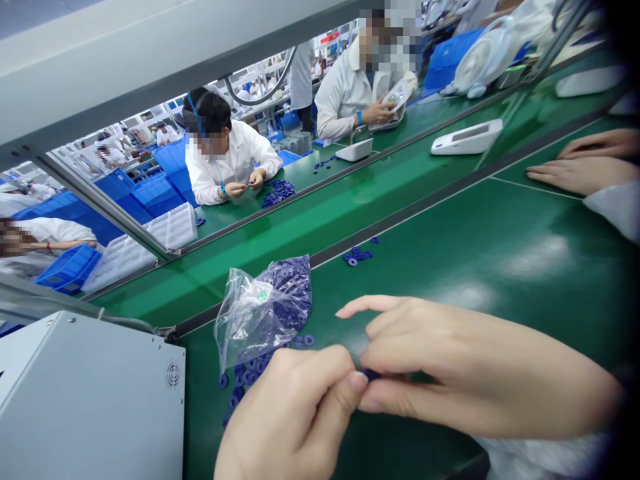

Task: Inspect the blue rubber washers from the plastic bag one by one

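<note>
My left hand (293,413) and my right hand (450,363) meet low over the green table (475,267). Their thumbs and fingers pinch together on a small blue ring (371,375), mostly hidden between the fingertips. My right index finger sticks out to the left. Just left of my hands lies a clear plastic bag (265,307) holding several blue rings, with more loose blue rings (247,377) spilled beside it. A small cluster of blue rings (357,255) lies farther back by the belt's edge.
A grey metal box (90,400) stands at the left. A green conveyor belt (320,220) runs past. Another person's hands (585,163) rest at the right. White devices (467,138) sit on the belt. People in white coats work opposite, with blue crates (150,193) behind.
</note>
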Tool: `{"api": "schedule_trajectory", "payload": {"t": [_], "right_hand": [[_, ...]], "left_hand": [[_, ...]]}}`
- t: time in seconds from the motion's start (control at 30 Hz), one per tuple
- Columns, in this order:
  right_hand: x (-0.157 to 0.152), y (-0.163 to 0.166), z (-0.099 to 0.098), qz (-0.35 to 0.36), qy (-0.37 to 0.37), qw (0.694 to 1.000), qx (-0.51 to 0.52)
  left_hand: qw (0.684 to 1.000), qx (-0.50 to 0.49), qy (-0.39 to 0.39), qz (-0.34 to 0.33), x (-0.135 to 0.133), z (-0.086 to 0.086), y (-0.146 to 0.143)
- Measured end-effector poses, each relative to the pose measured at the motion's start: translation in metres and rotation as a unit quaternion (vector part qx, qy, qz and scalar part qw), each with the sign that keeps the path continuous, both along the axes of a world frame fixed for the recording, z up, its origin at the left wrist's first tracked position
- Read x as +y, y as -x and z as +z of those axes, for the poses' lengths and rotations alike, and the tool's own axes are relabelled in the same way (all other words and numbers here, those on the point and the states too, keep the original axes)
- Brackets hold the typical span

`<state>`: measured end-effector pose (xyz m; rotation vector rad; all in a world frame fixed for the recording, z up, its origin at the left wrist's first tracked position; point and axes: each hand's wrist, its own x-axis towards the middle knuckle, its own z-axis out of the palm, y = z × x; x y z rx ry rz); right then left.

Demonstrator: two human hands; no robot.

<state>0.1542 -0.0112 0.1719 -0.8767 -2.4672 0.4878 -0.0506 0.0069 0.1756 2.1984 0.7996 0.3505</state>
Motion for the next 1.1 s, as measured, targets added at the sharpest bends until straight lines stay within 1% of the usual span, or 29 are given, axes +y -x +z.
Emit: {"api": "schedule_trajectory", "payload": {"t": [0.13,0.3,0.4,0.47,0.57,0.7,0.83,1.0,1.1], "right_hand": [[-0.001,-0.003,0.003,0.014,0.061,0.998,0.015],[0.0,-0.007,0.004,0.044,0.083,0.996,0.008],[0.0,-0.008,0.004,0.056,0.114,0.992,0.013],[0.0,-0.007,0.003,0.052,0.127,0.99,0.031],[0.001,-0.003,0.003,0.037,0.129,0.989,0.064],[0.003,0.002,0.003,0.005,0.131,0.99,0.06],[0.004,0.002,0.005,0.036,0.162,0.985,0.053],[0.006,-0.003,0.01,0.04,0.189,0.981,0.024],[0.01,-0.006,0.013,0.066,0.208,0.976,0.014]], "left_hand": [[0.999,0.003,0.024,-0.026,0.002,0.0,-0.002],[0.998,-0.025,0.043,-0.028,0.006,-0.001,0.004],[0.998,-0.02,0.045,-0.025,0.007,0.0,0.008],[0.999,-0.02,0.042,-0.027,0.007,0.001,0.009],[0.999,-0.033,0.02,-0.013,0.005,0.002,0.005],[0.998,-0.054,0.003,0.014,0.001,0.002,-0.002],[0.997,-0.074,0.0,-0.014,0.001,0.001,-0.003],[0.997,-0.077,-0.024,-0.007,0.005,-0.002,-0.001],[0.996,-0.081,-0.019,-0.01,0.006,-0.002,-0.001]]}}
